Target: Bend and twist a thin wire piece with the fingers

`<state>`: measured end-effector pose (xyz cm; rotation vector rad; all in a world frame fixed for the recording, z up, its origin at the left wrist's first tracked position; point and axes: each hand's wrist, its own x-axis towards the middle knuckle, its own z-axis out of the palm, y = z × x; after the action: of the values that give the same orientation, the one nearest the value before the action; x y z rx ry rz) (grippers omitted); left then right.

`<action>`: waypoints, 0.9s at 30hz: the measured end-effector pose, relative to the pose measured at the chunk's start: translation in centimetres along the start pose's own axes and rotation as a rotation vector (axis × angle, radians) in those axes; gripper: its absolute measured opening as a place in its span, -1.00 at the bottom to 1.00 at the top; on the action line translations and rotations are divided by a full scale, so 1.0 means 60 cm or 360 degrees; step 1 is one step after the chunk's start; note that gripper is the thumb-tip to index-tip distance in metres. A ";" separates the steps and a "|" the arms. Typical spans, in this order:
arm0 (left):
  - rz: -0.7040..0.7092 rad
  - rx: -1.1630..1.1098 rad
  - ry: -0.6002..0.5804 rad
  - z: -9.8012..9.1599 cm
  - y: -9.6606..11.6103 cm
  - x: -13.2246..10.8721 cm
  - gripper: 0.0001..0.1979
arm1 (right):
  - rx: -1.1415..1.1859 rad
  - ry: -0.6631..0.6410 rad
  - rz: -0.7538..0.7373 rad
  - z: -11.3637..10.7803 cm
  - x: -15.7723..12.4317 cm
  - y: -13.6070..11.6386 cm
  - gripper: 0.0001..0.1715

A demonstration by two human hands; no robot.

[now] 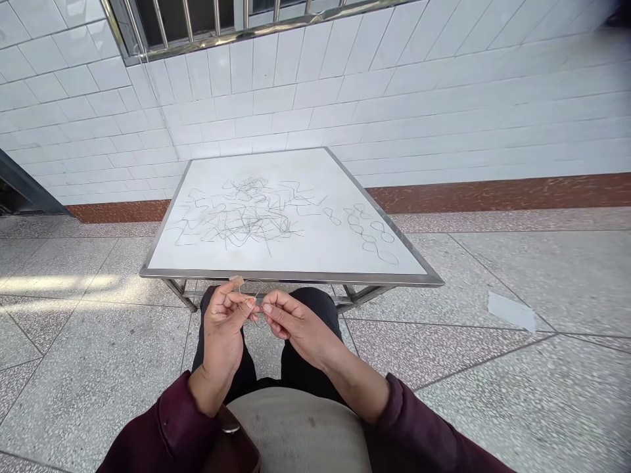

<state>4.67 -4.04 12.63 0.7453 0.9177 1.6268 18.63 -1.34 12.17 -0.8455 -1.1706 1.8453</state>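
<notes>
- Maroon sleeves (162, 427) fill the bottom edge of the view, with a beige garment (300, 430) between them and dark trousers (315, 305) beyond.
- Both hands meet over the knees. The left hand (224, 328) is upright, its thumb and fingers pinched together. The right hand (296, 328) comes in from the side, its fingertips closed against the left's.
- Between the two pinches sits a short thin wire (257, 303), held by both hands just below the near edge of the table. It is too fine to tell its shape.
- Straight ahead stands a low square table (290, 276) with a white top, a metal rim and metal legs.
- A loose tangle of wires (246, 213) spreads over the left and middle of the top.
- Toward the right edge, apart from the tangle, lies a row of bent wire loops (369, 233), running from the middle of the top toward the near right corner.
- Speckled terrazzo floor (517, 276) in large slabs surrounds the table, and a pale scrap of paper (511, 311) lies on it to the right.
- Behind the table rises a white tiled wall (394, 98) with a red-brown skirting (493, 194) along its foot.
- Metal window bars (217, 16) cross the top of the wall, and a dark frame (24, 187) shows at the far left.
</notes>
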 end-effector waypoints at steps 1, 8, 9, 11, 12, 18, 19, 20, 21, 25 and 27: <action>-0.0001 0.0010 -0.0003 -0.001 -0.001 0.001 -0.64 | -0.0008 0.0014 -0.0012 -0.001 0.001 0.002 -0.61; 0.0010 0.0043 -0.0002 0.001 -0.002 0.002 -0.61 | -0.0153 0.0138 -0.0160 -0.005 0.006 0.018 -0.63; 0.0014 0.0042 0.0003 0.001 -0.002 0.001 -0.61 | -0.0219 0.0141 -0.0191 -0.006 0.006 0.018 -0.65; 0.0017 0.0056 0.0005 0.001 -0.003 0.000 -0.62 | -0.0423 0.0147 -0.0265 -0.009 0.005 0.018 -0.71; 0.0017 0.0067 0.0000 0.000 -0.003 0.000 -0.63 | -0.0553 0.0156 -0.0320 -0.011 0.005 0.017 -0.75; 0.0040 0.0126 -0.0045 -0.003 -0.006 0.000 -0.65 | -0.1308 0.0256 -0.0895 -0.018 0.000 0.012 -0.82; 0.0045 0.0137 -0.0045 -0.003 -0.007 0.000 -0.65 | -0.1379 0.0278 -0.0938 -0.017 0.000 0.013 -0.82; 0.0053 0.0146 -0.0041 -0.002 -0.008 0.000 -0.65 | -0.1430 0.0302 -0.0960 -0.017 -0.001 0.014 -0.81; 0.0058 0.0156 -0.0037 -0.002 -0.010 -0.001 -0.65 | -0.1465 0.0329 -0.0971 -0.016 -0.001 0.015 -0.82; 0.0041 0.0195 -0.0037 -0.003 -0.020 -0.001 -0.66 | -0.1470 0.0445 -0.0965 -0.017 0.001 0.027 -0.83; 0.0031 0.0209 -0.0030 -0.005 -0.025 0.000 -0.66 | -0.1384 0.0448 -0.0892 -0.020 0.004 0.033 -0.83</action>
<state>5.14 -3.93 11.20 0.8608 1.0138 1.5853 19.02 -1.16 9.88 -1.0409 -1.8105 0.7037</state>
